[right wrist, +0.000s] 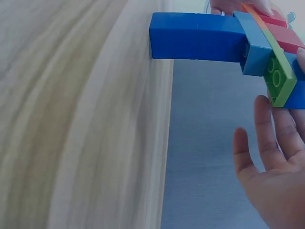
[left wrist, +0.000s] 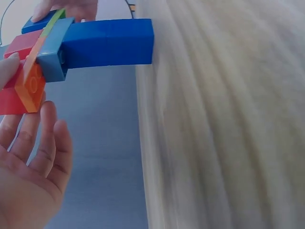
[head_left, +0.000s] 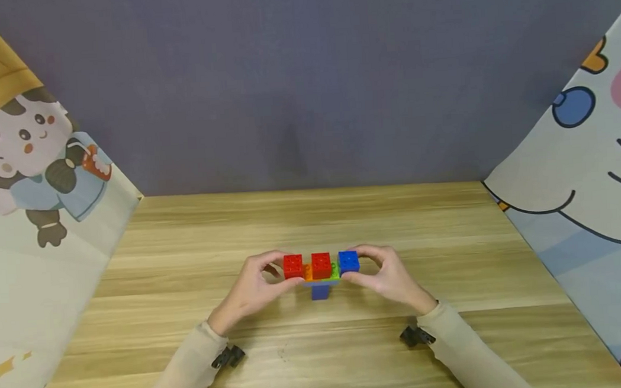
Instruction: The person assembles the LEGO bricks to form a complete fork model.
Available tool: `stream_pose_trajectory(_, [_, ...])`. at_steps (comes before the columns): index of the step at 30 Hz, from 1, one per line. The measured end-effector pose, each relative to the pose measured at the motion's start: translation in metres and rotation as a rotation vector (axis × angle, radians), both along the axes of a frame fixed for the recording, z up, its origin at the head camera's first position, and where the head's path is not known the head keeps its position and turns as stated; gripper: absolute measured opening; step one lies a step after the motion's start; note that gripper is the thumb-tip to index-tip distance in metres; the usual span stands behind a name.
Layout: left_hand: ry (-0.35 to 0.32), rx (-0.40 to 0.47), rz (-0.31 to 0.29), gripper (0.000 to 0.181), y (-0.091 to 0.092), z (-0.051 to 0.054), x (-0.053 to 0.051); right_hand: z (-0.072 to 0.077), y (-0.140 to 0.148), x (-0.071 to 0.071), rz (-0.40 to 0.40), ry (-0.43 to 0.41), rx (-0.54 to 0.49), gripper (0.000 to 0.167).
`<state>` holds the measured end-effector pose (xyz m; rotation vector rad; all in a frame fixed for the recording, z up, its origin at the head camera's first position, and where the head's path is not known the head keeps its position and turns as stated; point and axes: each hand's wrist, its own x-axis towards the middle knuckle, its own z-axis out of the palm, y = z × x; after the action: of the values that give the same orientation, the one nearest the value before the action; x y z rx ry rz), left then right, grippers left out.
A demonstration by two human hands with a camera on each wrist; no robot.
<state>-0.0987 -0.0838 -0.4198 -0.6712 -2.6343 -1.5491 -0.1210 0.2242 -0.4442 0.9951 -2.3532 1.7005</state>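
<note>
A T-shaped toy brick build is upright at the table's middle in the head view. Its post is dark blue bricks point(left wrist: 109, 43), with a light blue brick point(right wrist: 257, 45) across the top. Above that lie an orange plate point(head_left: 308, 272) and a green plate point(head_left: 335, 271). On these sit a red brick point(head_left: 293, 266) at left, another red brick point(head_left: 321, 266) in the middle and a blue brick point(head_left: 349, 261) at right. My left hand point(head_left: 254, 286) pinches the left red brick between thumb and fingers. The blue brick is pinched by my right hand point(head_left: 390, 278).
The wooden table point(head_left: 320, 359) runs back to a grey-blue panel point(head_left: 304, 87). Cartoon-printed panels flank it, one at left point(head_left: 42, 264) and one at right point(head_left: 571, 184). Each sleeve carries a small black device at the wrist.
</note>
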Motion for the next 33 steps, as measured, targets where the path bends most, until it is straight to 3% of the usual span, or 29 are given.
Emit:
stream_pose_trajectory(4, [0.017, -0.015, 0.001, 0.034, 0.001, 0.0, 0.0, -0.004, 0.0, -0.001, -0.001, 0.012, 0.0, 0.027])
stream_pose_trajectory(8, [0.111, -0.056, 0.003, 0.05, 0.002, -0.002, 0.0, -0.005, 0.002, 0.001, -0.004, -0.012, 0.025, 0.038])
stream_pose_trajectory(13, [0.338, -0.081, -0.003, 0.076, 0.0, -0.005, 0.001, -0.007, 0.005, 0.004, 0.01, -0.137, 0.047, 0.052])
stream_pose_trajectory(17, [0.544, -0.06, -0.008, 0.067, -0.002, -0.003, 0.003, -0.009, 0.007, 0.008, 0.003, -0.234, 0.045, 0.046])
stream_pose_trajectory(20, [0.625, -0.032, -0.025, 0.053, -0.002, 0.001, 0.002, -0.011, 0.006, 0.01, 0.001, -0.299, 0.033, 0.046])
stream_pose_trajectory(25, [0.633, 0.01, -0.052, 0.036, -0.003, 0.004, 0.002, -0.015, 0.002, 0.01, 0.06, -0.393, 0.02, 0.051])
stream_pose_trajectory(33, [0.59, 0.017, -0.053, 0.029, -0.003, 0.006, 0.006, -0.02, -0.015, 0.008, 0.116, -0.433, 0.068, 0.043])
